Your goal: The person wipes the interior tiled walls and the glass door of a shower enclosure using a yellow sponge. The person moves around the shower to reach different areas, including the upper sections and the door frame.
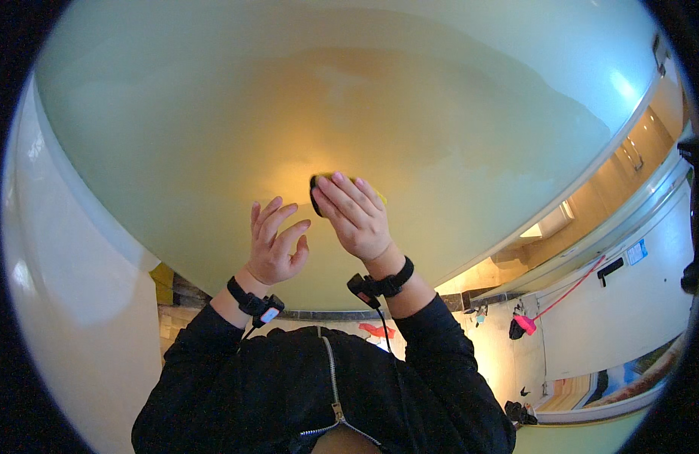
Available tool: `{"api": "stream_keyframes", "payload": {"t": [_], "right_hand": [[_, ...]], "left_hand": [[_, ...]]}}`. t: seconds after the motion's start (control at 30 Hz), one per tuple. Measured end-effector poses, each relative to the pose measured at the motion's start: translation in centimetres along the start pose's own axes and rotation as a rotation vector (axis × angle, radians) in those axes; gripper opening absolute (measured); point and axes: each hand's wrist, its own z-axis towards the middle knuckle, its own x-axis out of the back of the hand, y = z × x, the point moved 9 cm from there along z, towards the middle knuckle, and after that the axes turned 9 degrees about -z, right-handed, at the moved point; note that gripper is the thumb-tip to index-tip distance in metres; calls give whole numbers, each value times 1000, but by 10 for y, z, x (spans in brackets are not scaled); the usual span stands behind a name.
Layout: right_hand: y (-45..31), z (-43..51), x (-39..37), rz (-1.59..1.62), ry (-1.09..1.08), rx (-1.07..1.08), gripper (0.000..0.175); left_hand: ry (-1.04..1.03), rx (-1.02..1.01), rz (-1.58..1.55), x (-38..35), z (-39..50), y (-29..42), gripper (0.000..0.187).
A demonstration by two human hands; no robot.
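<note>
In the middle of the view, my right hand [352, 218] lies over a yellow and black pad [315, 198], its fingers stretched across it. The pad rests against a large, smooth pale-green surface [440, 130], which has a warm glow near the hand. Most of the pad is hidden under the palm and fingers. My left hand [275, 244] is to the left, holding nothing, with its fingers apart and bent. Whether it touches the green surface I cannot tell. Both wrists wear black straps with small devices.
A glossy white surface [88, 227] runs down the left. On the right are a white door [616, 306] with a black handle [610, 272], a pink long-handled tool [525, 324] and a lit wood-toned area [605, 181]. A red item [376, 330] lies low behind the torso.
</note>
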Motion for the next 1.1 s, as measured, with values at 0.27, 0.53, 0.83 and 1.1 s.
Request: {"api": "stream_keyframes", "payload": {"t": [0.27, 0.53, 0.83, 1.1], "right_hand": [[65, -11, 42, -178, 335, -334, 33], [-5, 5, 18, -19, 105, -153, 37], [81, -37, 111, -344, 428, -573, 41], [126, 20, 139, -337, 568, -602, 54]], "left_hand": [[-152, -44, 51, -30, -12, -4, 54], [-147, -100, 356, -45, -23, -7, 74], [-280, -135, 351, -41, 4, 7, 88], [-313, -161, 329, -36, 21, 23, 87]]}}
